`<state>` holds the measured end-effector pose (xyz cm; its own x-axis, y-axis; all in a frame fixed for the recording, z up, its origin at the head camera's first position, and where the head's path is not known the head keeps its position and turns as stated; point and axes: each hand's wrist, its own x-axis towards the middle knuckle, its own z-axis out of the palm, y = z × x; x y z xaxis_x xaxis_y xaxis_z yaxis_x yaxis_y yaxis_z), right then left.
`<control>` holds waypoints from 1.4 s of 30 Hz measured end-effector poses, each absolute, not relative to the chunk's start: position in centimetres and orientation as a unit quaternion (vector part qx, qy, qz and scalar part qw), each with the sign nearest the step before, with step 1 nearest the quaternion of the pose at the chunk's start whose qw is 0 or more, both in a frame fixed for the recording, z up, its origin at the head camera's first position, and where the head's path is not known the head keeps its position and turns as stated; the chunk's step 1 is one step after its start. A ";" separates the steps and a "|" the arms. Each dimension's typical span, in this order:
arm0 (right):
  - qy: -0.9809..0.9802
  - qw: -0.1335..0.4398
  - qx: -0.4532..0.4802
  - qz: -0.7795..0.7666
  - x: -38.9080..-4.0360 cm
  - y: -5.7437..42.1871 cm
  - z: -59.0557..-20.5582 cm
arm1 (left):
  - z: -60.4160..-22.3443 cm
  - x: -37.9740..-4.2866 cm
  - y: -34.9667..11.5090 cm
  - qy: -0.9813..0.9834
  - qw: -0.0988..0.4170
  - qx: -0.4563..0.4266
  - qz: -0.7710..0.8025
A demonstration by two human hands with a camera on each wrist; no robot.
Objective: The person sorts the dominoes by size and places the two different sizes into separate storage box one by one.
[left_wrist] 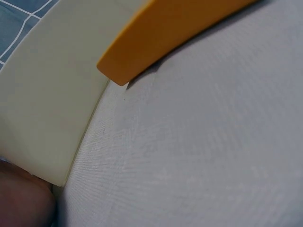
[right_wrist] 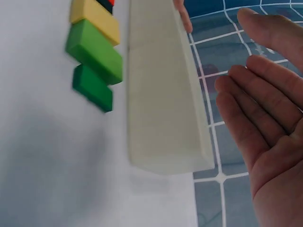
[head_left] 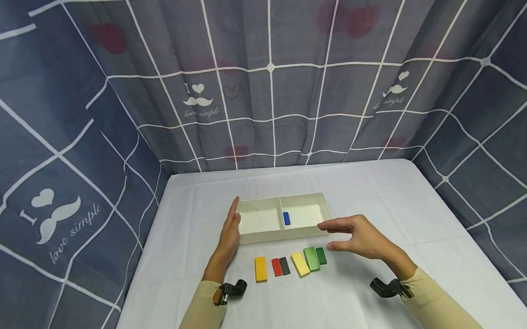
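Observation:
A shallow cream box [head_left: 262, 237] with one divider stands on the white table, a small blue block [head_left: 286, 218] in its right compartment beside the divider. My left hand [head_left: 229, 234] rests along the box's left end, fingers straight. By the front right corner hovers my right hand [head_left: 359, 236], fingers extended, thumb apart, nothing in its grasp; the right wrist view shows its bare palm [right_wrist: 279, 142]. In front of the box lie an orange-yellow block [head_left: 260, 269], a red block [head_left: 277, 267], a black block [head_left: 284, 266], a pale yellow block [head_left: 300, 264], a light green block [head_left: 312, 259] and a dark green block [head_left: 321, 256].
A white cloth [head_left: 195, 211] covers the table. Dark blue-grey curtains [head_left: 251, 96] with white grid lines hang behind it and on both sides. Each sleeve carries a black wrist camera, one at the left [head_left: 231, 291] and one at the right [head_left: 389, 287].

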<state>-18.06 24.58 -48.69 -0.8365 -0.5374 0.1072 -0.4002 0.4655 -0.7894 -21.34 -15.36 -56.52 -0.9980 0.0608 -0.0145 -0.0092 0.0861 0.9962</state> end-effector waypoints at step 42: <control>0.861 0.060 -0.238 -0.446 -15.7 24.7 -56.8 | -56.8 -21.4 -15.5 0.732 0.039 0.012 0.681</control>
